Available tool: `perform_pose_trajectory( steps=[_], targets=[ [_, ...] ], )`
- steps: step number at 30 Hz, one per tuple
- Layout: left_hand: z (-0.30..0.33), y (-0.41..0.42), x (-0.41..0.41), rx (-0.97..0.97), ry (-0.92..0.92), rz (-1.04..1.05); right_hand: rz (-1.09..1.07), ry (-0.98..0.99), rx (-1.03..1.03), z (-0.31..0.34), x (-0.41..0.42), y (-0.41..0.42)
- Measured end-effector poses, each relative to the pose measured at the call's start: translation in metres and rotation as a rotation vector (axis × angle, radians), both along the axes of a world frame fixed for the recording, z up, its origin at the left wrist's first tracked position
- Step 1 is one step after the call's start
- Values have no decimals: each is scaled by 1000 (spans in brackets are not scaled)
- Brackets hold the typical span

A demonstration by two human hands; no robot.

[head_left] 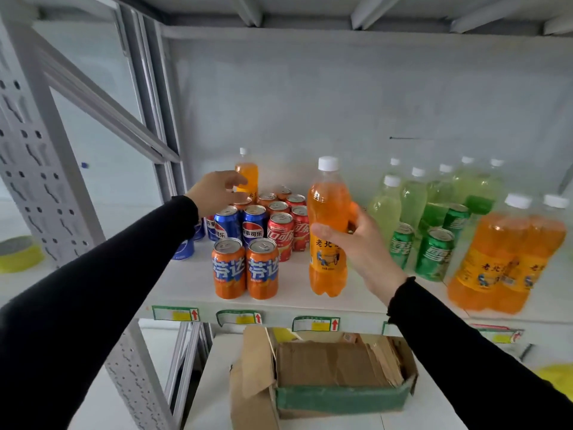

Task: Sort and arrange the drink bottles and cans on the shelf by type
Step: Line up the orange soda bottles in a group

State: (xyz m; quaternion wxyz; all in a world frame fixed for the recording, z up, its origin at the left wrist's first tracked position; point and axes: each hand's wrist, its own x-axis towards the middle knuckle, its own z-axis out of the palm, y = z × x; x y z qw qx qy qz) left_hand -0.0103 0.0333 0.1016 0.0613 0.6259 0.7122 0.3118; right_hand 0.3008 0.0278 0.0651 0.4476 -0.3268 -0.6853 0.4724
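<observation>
My right hand grips an orange soda bottle with a white cap, held upright just above the front of the white shelf. My left hand reaches over the cans with relaxed fingers next to another orange bottle at the back; whether it touches the bottle I cannot tell. Below that hand stand blue cola cans, red cola cans and two orange cans. Pale green bottles, green cans and two more orange bottles stand at the right.
A grey shelf upright runs down the left side. On the lower shelf lies an open cardboard box with a green band. Price tags line the shelf's front edge. The shelf board above hangs close overhead.
</observation>
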Motion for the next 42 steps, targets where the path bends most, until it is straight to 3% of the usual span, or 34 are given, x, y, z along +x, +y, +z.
perform_pose_trajectory(
  steps=[9,20,24,33,42],
  targets=[
    [-13,110,-61,63,-147,168,-99,-39,-36,-9,-36,33],
    [-15,177,-78,19,-204,33,-250,-71,-39,-19,-53,36],
    [-10,170,-76,103,-276,-12,-282,-73,-19,-20,-60,34],
    [54,98,-29,473,-5,-68,-314,20,1,-2,-66,15],
    [88,21,52,549,-134,-490,-409,129,50,6,-25,-26]
  ],
)
